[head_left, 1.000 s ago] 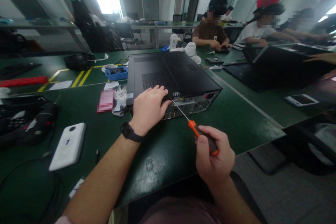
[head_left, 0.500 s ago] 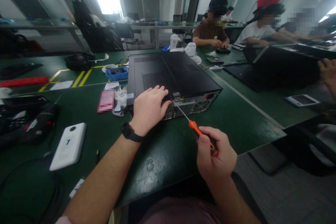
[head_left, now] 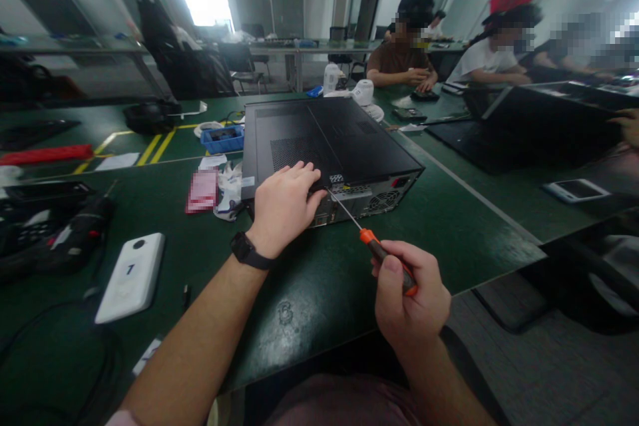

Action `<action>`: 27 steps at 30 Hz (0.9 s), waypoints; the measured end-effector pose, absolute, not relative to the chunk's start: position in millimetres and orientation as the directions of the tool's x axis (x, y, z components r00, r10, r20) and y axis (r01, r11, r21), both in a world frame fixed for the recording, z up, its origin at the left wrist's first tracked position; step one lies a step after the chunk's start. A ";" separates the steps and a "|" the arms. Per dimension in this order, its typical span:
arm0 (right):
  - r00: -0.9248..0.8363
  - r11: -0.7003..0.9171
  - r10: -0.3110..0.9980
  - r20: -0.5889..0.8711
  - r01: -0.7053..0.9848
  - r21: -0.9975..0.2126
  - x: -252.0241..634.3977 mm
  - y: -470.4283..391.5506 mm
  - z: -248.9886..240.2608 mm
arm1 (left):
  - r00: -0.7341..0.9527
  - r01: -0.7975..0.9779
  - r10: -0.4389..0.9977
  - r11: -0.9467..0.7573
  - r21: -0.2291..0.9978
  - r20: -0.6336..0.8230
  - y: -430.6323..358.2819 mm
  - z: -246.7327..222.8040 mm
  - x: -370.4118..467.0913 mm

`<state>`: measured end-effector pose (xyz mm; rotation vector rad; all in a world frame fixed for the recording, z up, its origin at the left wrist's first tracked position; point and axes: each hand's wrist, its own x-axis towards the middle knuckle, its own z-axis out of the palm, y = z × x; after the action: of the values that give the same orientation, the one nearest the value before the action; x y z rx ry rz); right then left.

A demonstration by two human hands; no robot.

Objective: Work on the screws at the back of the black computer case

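A black desktop computer case [head_left: 319, 126] lies on its side, its rear panel facing me. My left hand [head_left: 284, 200] rests on the case's near top edge, fingers stretched over the top, thumb by the rear panel. An orange and dark screwdriver [head_left: 382, 254] is gripped by its handle in my right hand [head_left: 414, 293]. Its thin metal shaft slants up and left to the rear panel, beside my left thumb. The tip meets the panel near the top edge; what it touches there is too small to make out. A fan grille [head_left: 384, 201] shows at the panel's right.
On the left lie a white device marked 1 [head_left: 130, 276], a black power tool [head_left: 74, 233], gloves [head_left: 229, 193] and a blue bin [head_left: 222, 140]. A phone [head_left: 576, 190] and a large black open-sided case [head_left: 529, 120] are on the right. Co-workers [head_left: 402, 66] sit across the table.
The screwdriver's handle has turned in my right hand, with my thumb and fingers shifted on it. My left hand and the computer case have stayed put.
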<state>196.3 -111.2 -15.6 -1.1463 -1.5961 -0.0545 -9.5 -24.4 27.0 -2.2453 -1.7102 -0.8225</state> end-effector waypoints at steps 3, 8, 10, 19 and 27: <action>0.038 0.572 0.624 0.780 0.658 -0.490 196.4 -110.7 -12.2 | 0.177 0.937 0.824 -0.309 0.164 0.539 -24.5 26.7 -9.7; 0.002 0.595 0.587 0.809 0.677 -0.434 195.4 -111.5 -8.5 | 0.175 0.938 0.824 -0.305 0.163 0.539 -24.1 25.9 -10.3; 0.023 0.577 0.582 0.813 0.692 -0.433 195.1 -111.8 -9.7 | 0.177 0.937 0.822 -0.308 0.162 0.540 -23.9 26.0 -10.3; 0.010 0.590 0.620 0.784 0.652 -0.476 198.0 -110.2 -12.5 | 0.183 0.935 0.816 -0.317 0.158 0.548 -23.1 24.4 -10.8; 0.050 0.561 0.583 0.811 0.697 -0.447 196.7 -110.7 -14.0 | 0.176 0.938 0.826 -0.306 0.163 0.535 -23.5 25.6 -10.2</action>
<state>196.7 -110.7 -14.0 -1.1001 -1.6233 -0.1210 -10.2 -23.5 25.6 -2.2445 -1.7134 -0.8097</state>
